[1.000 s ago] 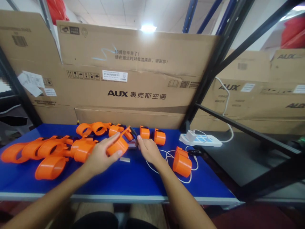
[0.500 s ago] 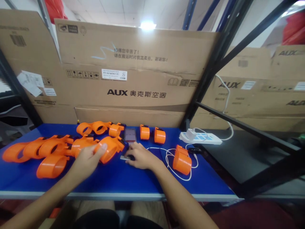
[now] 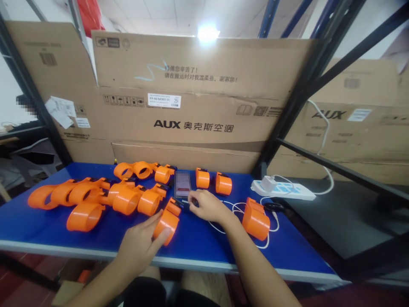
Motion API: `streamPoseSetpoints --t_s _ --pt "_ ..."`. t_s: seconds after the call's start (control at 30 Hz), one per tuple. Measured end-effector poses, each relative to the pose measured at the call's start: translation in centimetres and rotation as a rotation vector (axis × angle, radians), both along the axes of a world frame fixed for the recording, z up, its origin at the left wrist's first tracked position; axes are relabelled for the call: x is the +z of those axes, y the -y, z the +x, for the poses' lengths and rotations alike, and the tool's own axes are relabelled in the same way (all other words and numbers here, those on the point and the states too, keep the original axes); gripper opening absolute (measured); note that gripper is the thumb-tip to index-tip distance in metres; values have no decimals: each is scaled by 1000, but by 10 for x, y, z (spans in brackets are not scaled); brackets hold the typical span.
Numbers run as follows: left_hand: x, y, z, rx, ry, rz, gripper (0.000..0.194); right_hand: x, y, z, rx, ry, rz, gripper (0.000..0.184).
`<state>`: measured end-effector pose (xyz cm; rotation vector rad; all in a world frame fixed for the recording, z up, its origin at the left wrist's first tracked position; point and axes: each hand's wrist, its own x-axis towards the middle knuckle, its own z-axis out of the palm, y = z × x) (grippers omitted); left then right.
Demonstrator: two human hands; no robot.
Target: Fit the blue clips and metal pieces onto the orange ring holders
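Note:
My left hand (image 3: pixel 142 245) is closed round an orange plastic ring (image 3: pixel 166 225) with a small black part on its upper end, close to the table's front edge. My right hand (image 3: pixel 207 205) has its fingers pinched together just in front of the phone (image 3: pixel 183 184). Something dark shows between those fingers, and a thin pale strip lies by their tips; I cannot make out what they hold. Left of my hands stand several similar orange rings, the nearest being one ring (image 3: pixel 148 202) with a black clip-like part.
Two orange rings (image 3: pixel 223 184) stand right of the phone. Another orange ring (image 3: pixel 256 224) sits among white cable loops on the blue table (image 3: pixel 198 249). A white power strip (image 3: pixel 300 191) lies at the right edge. Behind rises a large cardboard sheet (image 3: pixel 191 145).
My left hand now holds an orange ring nearer the front edge. My right hand left the ring's black part, reached to a pale strip, then moved up toward the phone. The view turned slightly left.

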<state>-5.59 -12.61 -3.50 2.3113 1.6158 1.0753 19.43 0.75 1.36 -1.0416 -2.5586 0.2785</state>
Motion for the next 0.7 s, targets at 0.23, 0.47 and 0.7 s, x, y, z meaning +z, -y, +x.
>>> streamPoseSetpoints --t_s 0.23,0.47,0.7 --pt "-4 -10 -5 48 -68 49 34 3 3 -1 -34 -2 -66 6" --pt "-13 -23 -13 100 -171 90 41 5 8 1 -33 78 -113 6" --pt "-22 -33 -19 135 -212 212 43 4 13 -6 13 40 -12 10"
